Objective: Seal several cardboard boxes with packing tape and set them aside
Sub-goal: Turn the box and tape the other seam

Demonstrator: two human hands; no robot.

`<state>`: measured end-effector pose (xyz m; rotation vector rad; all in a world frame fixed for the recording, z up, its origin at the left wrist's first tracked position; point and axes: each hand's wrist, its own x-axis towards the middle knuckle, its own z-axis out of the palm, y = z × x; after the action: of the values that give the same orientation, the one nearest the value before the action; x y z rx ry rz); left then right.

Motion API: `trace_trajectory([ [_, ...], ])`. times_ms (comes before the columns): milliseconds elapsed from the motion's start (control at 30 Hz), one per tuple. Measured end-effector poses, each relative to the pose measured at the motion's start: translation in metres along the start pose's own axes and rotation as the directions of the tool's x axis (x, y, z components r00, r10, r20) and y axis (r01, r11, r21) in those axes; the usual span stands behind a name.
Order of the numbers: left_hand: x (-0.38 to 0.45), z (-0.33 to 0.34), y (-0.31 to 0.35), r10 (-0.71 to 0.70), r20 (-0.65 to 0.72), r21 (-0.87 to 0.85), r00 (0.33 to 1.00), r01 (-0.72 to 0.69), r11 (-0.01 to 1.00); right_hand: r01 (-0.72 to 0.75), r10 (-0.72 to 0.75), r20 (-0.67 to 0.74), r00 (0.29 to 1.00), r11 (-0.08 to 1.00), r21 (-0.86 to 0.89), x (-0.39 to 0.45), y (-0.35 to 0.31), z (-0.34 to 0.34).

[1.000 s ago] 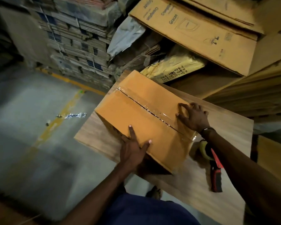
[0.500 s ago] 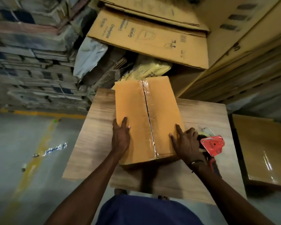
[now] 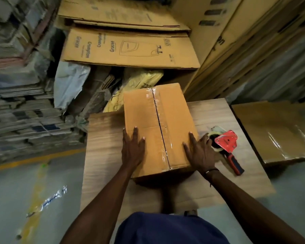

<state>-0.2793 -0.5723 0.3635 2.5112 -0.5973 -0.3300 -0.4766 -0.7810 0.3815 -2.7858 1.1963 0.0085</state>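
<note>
A brown cardboard box (image 3: 173,111) stands on the wooden table (image 3: 102,138), its top seam covered by a strip of clear tape running away from me. My left hand (image 3: 133,148) lies flat on the box top, left of the seam, fingers straight. My right hand (image 3: 200,152) rests with spread fingers on the box's right top edge near the front corner. A red tape dispenser (image 3: 226,144) with a dark handle lies on the table just right of my right hand.
A second taped box (image 3: 275,131) sits low to the right of the table. Flattened printed cartons (image 3: 130,48) lean behind the table, with plastic bags beneath. Stacks of flat cardboard (image 3: 21,117) fill the left. A scrap of clear tape (image 3: 51,199) lies on the grey floor.
The box has been turned from a diagonal position so that its seam points straight away from me. Both hands shifted with it toward its near end. My view has swung to the right.
</note>
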Motion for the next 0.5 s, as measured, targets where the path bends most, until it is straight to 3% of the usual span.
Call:
trace_trajectory([
  [167,0.019,-0.009,-0.005,0.046,0.046,0.061,0.998,-0.048,0.997,-0.013,0.014,-0.022,1.0,0.999,0.038,-0.005,-0.011,-0.003],
  [333,0.017,-0.007,0.023,0.107,-0.047,0.104,0.993,-0.101,0.989,0.045,-0.038,-0.035,0.999,0.971,0.234,-0.001,0.029,-0.013],
  [400,0.013,-0.003,0.052,0.19,-0.067,0.028,0.979,-0.189,0.982,-0.01,0.036,-0.091,0.995,0.964,0.264,0.0,0.058,-0.017],
  [500,0.004,0.013,0.108,0.248,-0.016,-0.183,0.969,-0.247,0.952,-0.096,0.113,-0.114,0.987,0.984,0.149,-0.004,0.111,-0.016],
])
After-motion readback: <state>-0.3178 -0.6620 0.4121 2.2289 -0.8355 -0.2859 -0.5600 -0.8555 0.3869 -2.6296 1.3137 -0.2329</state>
